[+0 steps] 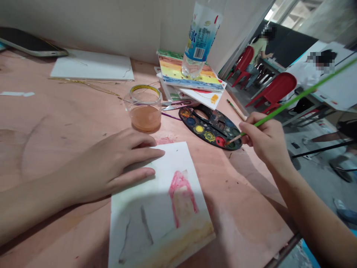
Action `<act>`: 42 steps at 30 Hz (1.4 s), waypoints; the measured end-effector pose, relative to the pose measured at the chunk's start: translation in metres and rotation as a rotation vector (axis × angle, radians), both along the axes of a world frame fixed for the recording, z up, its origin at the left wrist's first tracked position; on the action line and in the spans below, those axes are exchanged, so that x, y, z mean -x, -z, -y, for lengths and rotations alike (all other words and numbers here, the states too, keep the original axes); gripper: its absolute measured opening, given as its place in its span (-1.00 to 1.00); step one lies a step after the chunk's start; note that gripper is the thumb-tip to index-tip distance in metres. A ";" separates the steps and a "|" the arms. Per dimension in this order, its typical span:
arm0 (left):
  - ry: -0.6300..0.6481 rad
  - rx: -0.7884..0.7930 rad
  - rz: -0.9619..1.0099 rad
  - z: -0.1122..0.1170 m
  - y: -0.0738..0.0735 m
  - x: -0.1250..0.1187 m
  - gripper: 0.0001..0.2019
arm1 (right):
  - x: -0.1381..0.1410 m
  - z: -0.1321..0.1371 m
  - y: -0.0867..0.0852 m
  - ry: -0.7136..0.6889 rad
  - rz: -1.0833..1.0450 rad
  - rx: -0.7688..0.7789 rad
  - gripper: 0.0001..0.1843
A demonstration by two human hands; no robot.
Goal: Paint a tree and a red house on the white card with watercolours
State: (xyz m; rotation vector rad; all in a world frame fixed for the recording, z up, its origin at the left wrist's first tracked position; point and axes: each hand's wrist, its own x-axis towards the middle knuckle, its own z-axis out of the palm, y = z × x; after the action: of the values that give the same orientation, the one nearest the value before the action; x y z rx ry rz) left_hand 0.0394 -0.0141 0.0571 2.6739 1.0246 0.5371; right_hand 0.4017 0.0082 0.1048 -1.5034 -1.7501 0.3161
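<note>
Paintbrush (306,91) with a long green handle sits in a narrow pinch of the right hand (264,139), its fingers closed around the handle and its bristles at the edge of a black paint palette (209,126), just beside the red paint. The left hand (108,167) lies open and flat, fingertips resting on a sheet of paper (161,208) painted with a pink shape, grey strokes and a yellow band along one edge. The paper lies on a pinkish wooden table (55,149).

Beyond it stands a glass jar (143,109) of cloudy orange water. A stack of painted cards (189,72) lies farther back, with a plastic water bottle (199,37) standing on top. Small scissors (178,105) lie between the jar and palette. A phone (30,42) and a white board (93,65) lie along the far edge. Off to the right, past the table, two other people (320,63) sit near red plastic chairs (275,91).
</note>
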 end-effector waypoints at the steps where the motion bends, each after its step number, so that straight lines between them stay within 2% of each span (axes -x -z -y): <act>1: -0.002 0.001 0.002 0.000 -0.001 0.000 -0.60 | 0.003 0.004 -0.002 0.002 -0.026 -0.038 -0.68; 5: 0.022 -0.007 -0.033 -0.001 -0.004 -0.001 -0.58 | 0.013 0.028 -0.003 -0.075 -0.075 -0.108 -0.76; 7: 0.049 -0.013 -0.056 -0.003 -0.005 0.000 -0.57 | 0.017 0.040 0.000 -0.230 -0.060 -0.039 -0.87; 10: 0.073 -0.018 -0.053 -0.006 -0.004 0.000 -0.57 | 0.026 0.055 0.005 -0.513 0.004 0.094 -0.88; 14: 0.092 -0.036 -0.024 -0.007 -0.001 0.000 -0.55 | 0.041 0.063 0.008 -0.668 0.042 0.128 -0.84; 18: 0.098 -0.058 -0.022 -0.007 0.001 0.001 -0.56 | 0.046 0.062 0.006 -0.719 0.043 0.139 -0.78; 26: 0.109 -0.078 -0.029 -0.007 0.000 0.000 -0.55 | 0.044 0.063 0.008 -0.728 0.024 0.178 -0.72; 31: 0.094 -0.033 -0.016 -0.008 0.001 -0.001 -0.57 | 0.045 0.065 0.007 -0.739 0.048 0.198 -0.76; 36: 0.104 -0.066 -0.006 -0.007 0.001 -0.001 -0.55 | 0.045 0.065 0.005 -0.771 -0.007 0.195 -0.78; 42: 0.105 -0.069 -0.019 -0.007 0.002 -0.001 -0.53 | 0.048 0.064 0.002 -0.799 0.077 0.163 -0.77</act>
State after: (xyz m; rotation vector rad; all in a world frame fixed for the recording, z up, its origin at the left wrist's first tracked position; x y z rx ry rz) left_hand 0.0403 -0.0071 0.0553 2.7794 0.8794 0.5367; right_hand 0.3538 -0.0562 0.1025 -0.8523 -2.3749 0.8214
